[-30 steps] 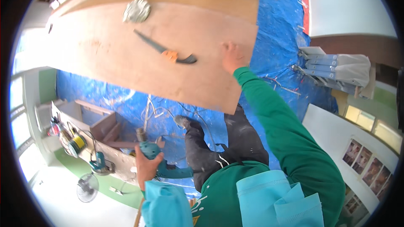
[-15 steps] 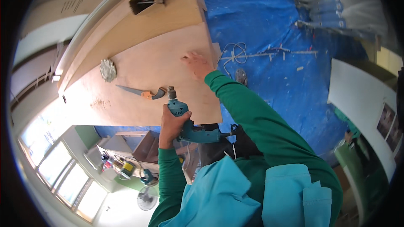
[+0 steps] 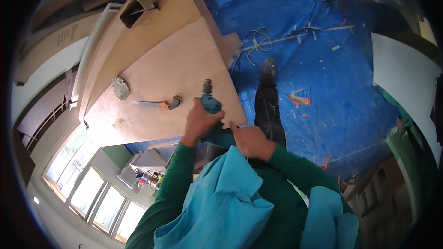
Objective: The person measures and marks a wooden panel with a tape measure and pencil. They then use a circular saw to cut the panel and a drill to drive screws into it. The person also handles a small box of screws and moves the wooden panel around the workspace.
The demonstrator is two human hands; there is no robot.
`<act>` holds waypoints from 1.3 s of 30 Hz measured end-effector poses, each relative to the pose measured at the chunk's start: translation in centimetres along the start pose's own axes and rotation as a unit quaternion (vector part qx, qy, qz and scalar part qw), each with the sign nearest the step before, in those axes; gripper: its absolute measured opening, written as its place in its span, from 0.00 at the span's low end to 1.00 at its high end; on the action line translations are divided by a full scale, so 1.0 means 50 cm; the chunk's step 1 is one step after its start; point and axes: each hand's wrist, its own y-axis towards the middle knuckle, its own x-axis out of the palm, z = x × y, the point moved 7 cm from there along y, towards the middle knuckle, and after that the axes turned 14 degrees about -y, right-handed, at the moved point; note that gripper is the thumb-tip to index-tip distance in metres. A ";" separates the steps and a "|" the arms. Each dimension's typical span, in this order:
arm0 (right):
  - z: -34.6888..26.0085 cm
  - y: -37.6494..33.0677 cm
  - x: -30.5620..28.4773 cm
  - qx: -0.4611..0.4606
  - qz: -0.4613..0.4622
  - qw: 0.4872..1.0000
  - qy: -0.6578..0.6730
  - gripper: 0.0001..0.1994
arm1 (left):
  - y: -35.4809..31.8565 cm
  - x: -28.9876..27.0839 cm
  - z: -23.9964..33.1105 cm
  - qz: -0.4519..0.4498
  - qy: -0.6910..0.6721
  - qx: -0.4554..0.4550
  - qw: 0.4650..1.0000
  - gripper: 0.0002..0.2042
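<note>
1. Underneath everything, a blue tarp covers the floor, with a coil of white cable and scraps of wood lying on it.
2. Next, a big plywood board slants across the upper left of the view, its near corner reaching toward the person's hands.
3. The person wears green sleeves and a turquoise vest, with 1 dark trouser leg and shoe standing on the tarp just beside the board's edge.
4. The teal power drill sits over the board's near corner, its chuck pointing up the picture above the wood.
5. The left hand has its fingers wrapped tight around the drill's body, holding it.
6. The right hand is just beside the drill's rear, at the board's edge, fingers curled; whether they grip the drill I cannot tell.
7. A hand saw with an orange and dark handle lies flat on the board, left of the drill and apart from it.
8. A crumpled grey glove lies on the board just above the saw's blade tip.
</note>
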 end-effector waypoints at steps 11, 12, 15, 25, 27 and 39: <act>0.234 -0.139 0.021 0.243 0.296 0.896 0.224 0.38 | 0.251 -0.075 0.233 0.182 0.009 0.334 0.925 0.35; 0.244 -0.157 -0.002 0.241 0.324 0.886 0.228 0.36 | 0.302 -0.076 0.202 0.190 0.063 0.325 0.924 0.36; 0.299 -0.222 0.020 0.249 0.372 0.869 0.212 0.32 | 0.398 -0.049 0.121 0.174 0.205 0.277 0.922 0.44; 0.284 -0.180 -0.008 0.352 0.431 0.767 0.320 0.15 | 0.383 -0.093 0.126 0.156 0.069 0.345 0.923 0.38; 0.311 -0.148 -0.008 0.396 0.382 0.767 0.330 0.13 | 0.409 -0.141 0.099 0.182 -0.067 0.350 0.916 0.30; 0.310 -0.170 0.040 0.442 0.318 0.809 0.219 0.12 | 0.595 -0.645 0.174 0.420 0.082 0.361 0.828 0.10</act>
